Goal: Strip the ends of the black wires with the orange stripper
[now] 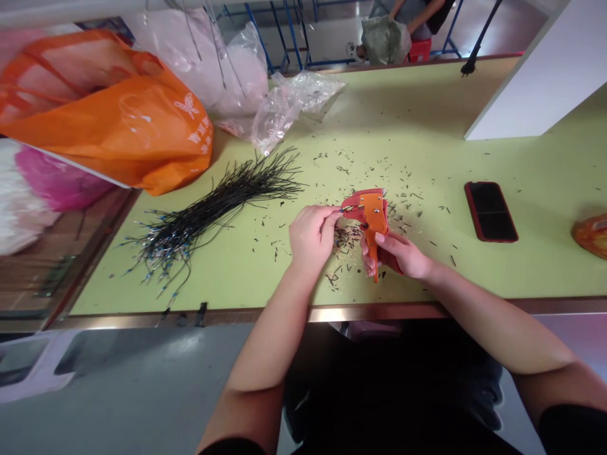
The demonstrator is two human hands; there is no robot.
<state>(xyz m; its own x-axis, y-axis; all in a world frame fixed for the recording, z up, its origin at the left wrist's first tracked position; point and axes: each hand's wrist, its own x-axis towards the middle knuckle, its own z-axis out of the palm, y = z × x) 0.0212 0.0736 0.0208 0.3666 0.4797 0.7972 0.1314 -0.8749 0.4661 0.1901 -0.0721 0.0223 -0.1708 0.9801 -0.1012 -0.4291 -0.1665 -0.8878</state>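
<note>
An orange and red wire stripper [374, 212] is gripped by its handles in my right hand [401, 253], its head pointing up and to the left. My left hand [313, 237] is closed in a pinch at the left side of the tool's jaws, on a thin dark wire [348, 208] that reaches into them. Most of that wire is hidden by the fingers. To the left lies a long bundle of black wires [222, 202] with bluish, shiny ends at its lower left. Short black and coppery scraps [348, 235] are piled under the hands.
An orange bag [156, 126] and clear plastic bags [289, 104] stand at the back left. A phone [490, 212] lies right on the green table [408, 133], near an orange item [592, 235]. A white panel [535, 82] rises behind. Across the table sits a person [417, 16].
</note>
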